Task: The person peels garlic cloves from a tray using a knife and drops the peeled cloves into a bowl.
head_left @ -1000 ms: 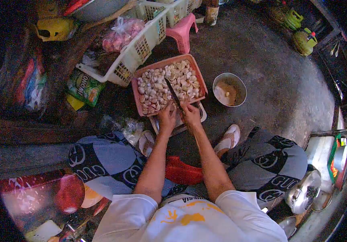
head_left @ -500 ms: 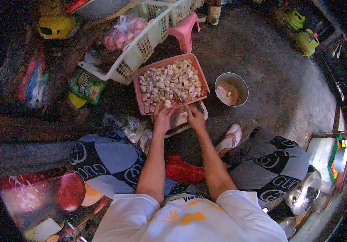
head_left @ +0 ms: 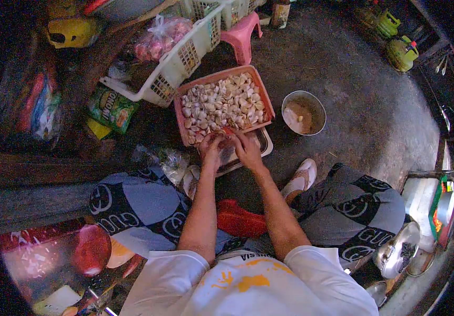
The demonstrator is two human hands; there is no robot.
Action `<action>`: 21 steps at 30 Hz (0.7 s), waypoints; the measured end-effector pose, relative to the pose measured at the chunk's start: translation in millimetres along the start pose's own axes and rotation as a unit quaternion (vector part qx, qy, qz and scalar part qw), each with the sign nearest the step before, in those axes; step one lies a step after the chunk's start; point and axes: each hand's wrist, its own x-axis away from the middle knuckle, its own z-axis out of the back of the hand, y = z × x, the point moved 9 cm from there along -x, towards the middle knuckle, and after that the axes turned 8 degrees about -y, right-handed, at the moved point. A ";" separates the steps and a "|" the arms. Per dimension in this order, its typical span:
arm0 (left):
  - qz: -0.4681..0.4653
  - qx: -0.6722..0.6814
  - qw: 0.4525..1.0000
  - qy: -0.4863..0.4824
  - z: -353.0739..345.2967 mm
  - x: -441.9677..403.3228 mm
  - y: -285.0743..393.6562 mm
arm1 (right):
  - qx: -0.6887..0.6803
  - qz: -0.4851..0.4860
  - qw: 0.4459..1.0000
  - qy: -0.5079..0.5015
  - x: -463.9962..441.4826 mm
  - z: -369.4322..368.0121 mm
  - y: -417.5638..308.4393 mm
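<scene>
A pink tray [head_left: 265, 96] full of garlic cloves [head_left: 224, 102] lies on the floor, partly over a metal tray [head_left: 265, 143]. At its near edge are my left hand [head_left: 211, 150] and my right hand [head_left: 248, 151], close together. The left fingers are curled round something small that I cannot make out. My right fingers are pinched beside them, and what they hold is too small to tell. The knife's blade cannot be made out now. To the right, a metal bowl [head_left: 305, 112] holds a few pale pieces.
Behind the tray stand a pink stool [head_left: 241, 39] and a pale plastic basket [head_left: 170, 76] with a pink-filled bag [head_left: 162, 39]. A green packet [head_left: 112, 109] lies at the left. Green gas cylinders [head_left: 401, 53] are at the back right.
The dark knife blade seen over the garlic a second ago no longer shows clearly. My right hand moved away from the left, then came back close to it.
</scene>
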 end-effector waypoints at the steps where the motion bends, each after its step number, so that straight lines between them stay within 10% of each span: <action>1: -0.003 -0.005 1.000 0.013 -4.6 4.3 6.1 | -0.036 -0.012 0.999 -0.027 -0.1 0.7 -6.6; 18: -0.038 -0.126 0.989 0.064 0.1 9.5 11.6 | -0.049 -0.063 0.994 -0.075 3.9 -7.1 -3.3; 21: 0.001 -0.103 0.994 0.042 -10.0 11.8 14.5 | -0.347 -0.184 0.908 -0.143 5.4 -47.6 42.9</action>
